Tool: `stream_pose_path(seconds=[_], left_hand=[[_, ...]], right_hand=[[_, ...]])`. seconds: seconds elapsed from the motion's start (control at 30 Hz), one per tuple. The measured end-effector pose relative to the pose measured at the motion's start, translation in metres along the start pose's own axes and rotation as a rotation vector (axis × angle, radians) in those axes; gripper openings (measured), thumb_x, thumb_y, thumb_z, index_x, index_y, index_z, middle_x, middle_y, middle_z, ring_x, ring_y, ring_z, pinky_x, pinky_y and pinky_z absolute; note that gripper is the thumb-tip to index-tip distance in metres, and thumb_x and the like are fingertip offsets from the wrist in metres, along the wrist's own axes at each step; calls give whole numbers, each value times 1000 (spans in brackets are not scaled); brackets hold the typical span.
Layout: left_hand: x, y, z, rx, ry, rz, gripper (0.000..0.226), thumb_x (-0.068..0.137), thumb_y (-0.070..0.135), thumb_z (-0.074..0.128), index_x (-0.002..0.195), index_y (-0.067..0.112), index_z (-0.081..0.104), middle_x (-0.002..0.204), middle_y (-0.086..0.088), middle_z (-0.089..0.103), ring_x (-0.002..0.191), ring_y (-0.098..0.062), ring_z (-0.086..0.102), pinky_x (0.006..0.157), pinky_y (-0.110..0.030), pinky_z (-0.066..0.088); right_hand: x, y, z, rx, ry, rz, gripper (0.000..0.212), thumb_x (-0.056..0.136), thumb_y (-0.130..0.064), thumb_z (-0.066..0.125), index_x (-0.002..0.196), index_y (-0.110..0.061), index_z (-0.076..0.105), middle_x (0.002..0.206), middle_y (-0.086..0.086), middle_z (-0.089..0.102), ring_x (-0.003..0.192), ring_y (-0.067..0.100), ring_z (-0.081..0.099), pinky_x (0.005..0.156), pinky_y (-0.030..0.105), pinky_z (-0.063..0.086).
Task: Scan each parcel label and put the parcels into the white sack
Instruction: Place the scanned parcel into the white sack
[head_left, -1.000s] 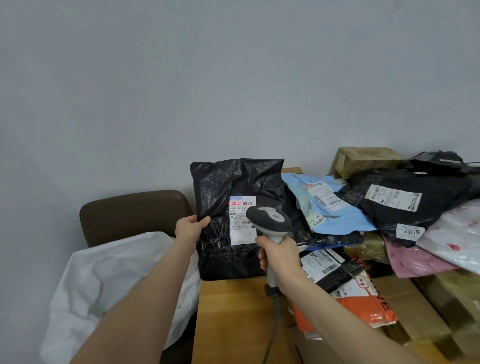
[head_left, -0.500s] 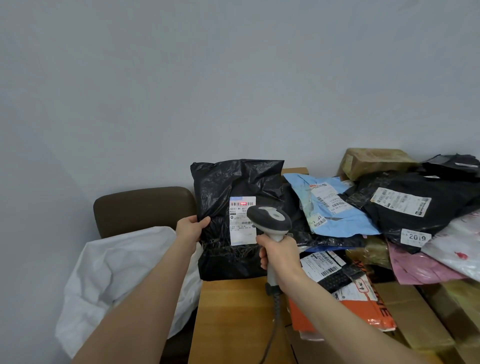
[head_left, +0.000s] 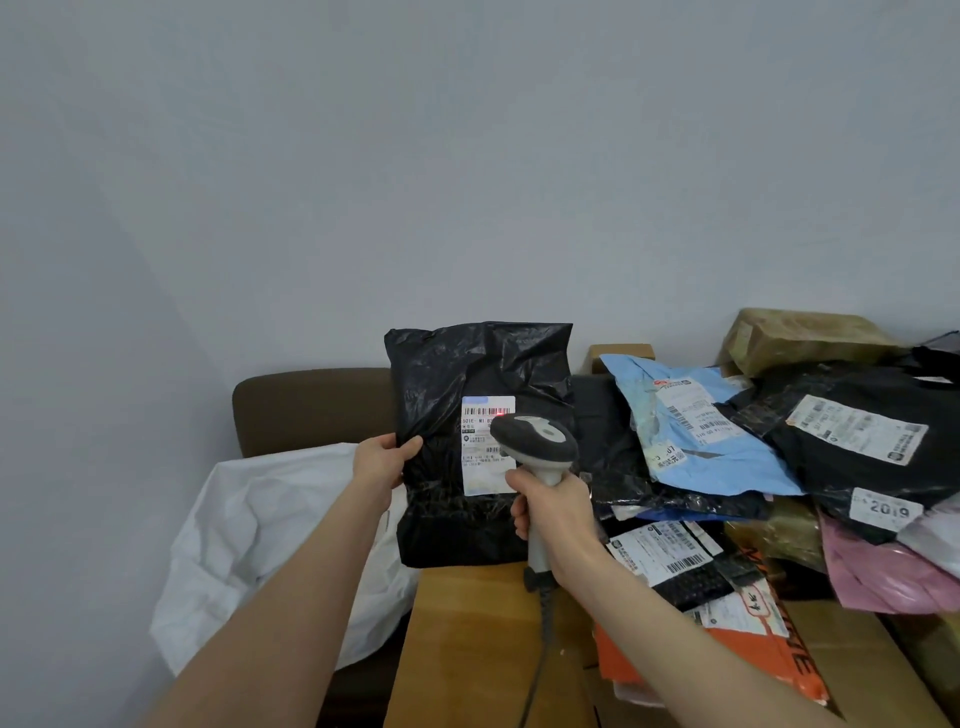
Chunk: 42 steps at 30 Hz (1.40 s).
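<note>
**Black parcel held upright under the scanner**

Nearest the camera, both forearms are cut off by the lower edge of the view. The scanner is gripped by the right hand, whose fingers are clenched around its pale handle; the cable hangs down from the handle and is lost at the bottom edge. The table is seen only in part, its near end cropped.

The black parcel is held upright on the table's far left corner, its left edge pinched by the left hand, thumb in front, the other fingers hidden behind the plastic. The label faces the camera, and its right side is covered by the scanner's head. A red spot of light falls on the barcode at the label's top. The print is too small to be read.

Left of the table, the white sack is slumped open; its inside cannot be made out, and its lower right part is hidden by the left forearm. A brown chair is seen behind it.

Right of the black parcel, other parcels are heaped on the table: an orange parcel, a pink parcel, a blue parcel and, farthest, a brown parcel. The heap is cut off at the right edge.
</note>
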<state>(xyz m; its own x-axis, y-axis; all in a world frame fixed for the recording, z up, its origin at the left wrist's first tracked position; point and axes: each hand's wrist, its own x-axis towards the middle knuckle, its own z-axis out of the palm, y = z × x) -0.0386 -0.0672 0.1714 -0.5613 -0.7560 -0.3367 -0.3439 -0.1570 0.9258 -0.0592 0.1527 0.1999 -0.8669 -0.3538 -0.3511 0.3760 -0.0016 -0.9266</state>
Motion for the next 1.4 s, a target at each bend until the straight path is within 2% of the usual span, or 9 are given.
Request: stream_pose_path(seconds=[0.1,0.43,0.57,0.7,0.83,1.07,1.2,1.27,1.4], left_hand=[[7,1,-18,-15,16,3,27,91,13,64,115,1,63,103,-10,67,97,-26,63,84,-36,51],[74,11,-99,-17,38,-4,30,92,10,61,119,-3,60,102,-10,64,93,-23,60,82,-34,50],[112,13,-137,-12,39,-16,32,92,11,62,121,-3,59,111,-13,65,95,-23,60,84,-35,51],[146,9,-171,-3,40,-32,34,92,11,63,122,-3,58,103,-9,64,94,-23,60,83,-35,51],[170,5,-196,16,44,-45,35,91,13,64,122,-1,59,114,-13,65,98,-25,62,89,-38,52],[189,-6,-222,21,50,-54,30,92,11,62,118,-2,61,109,-12,65,91,-22,60,80,-33,50],[197,-17,-249,211,-8,-37,23,91,9,63,112,-1,65,96,-9,67,84,-22,62,74,-29,49],[204,-28,-267,333,-52,-50,19,91,7,63,108,4,68,97,-6,68,89,-23,65,72,-26,50],[219,-67,-291,510,-95,-334,23,90,15,65,108,0,62,96,-11,61,99,-30,61,74,-33,51]], right_hand=[[5,1,17,-3,-27,-6,10,85,-9,67,89,-2,61,50,6,58,39,14,50,44,25,43],[34,5,122,-60,-52,34,11,84,-6,63,73,-3,59,51,7,56,41,16,48,44,26,41],[48,11,171,-82,-39,48,12,83,-6,63,72,-3,60,51,7,56,42,16,48,45,26,40],[60,19,214,-99,-32,76,11,83,-7,64,73,-2,61,51,7,57,43,16,48,46,28,42],[67,24,245,-114,-35,73,12,84,-6,63,72,-2,61,53,8,57,45,16,49,47,27,43],[82,36,276,-122,-75,117,9,85,-6,63,77,-2,61,53,7,56,44,15,48,46,27,42],[101,45,289,-104,-93,135,4,87,-8,65,87,-5,62,59,9,62,48,15,51,51,28,46],[115,52,295,-105,-88,177,5,87,-7,65,90,-4,63,59,9,62,46,15,50,49,27,45],[142,79,312,-145,-97,273,4,88,-6,64,89,-3,62,58,9,60,46,15,50,46,27,43]])
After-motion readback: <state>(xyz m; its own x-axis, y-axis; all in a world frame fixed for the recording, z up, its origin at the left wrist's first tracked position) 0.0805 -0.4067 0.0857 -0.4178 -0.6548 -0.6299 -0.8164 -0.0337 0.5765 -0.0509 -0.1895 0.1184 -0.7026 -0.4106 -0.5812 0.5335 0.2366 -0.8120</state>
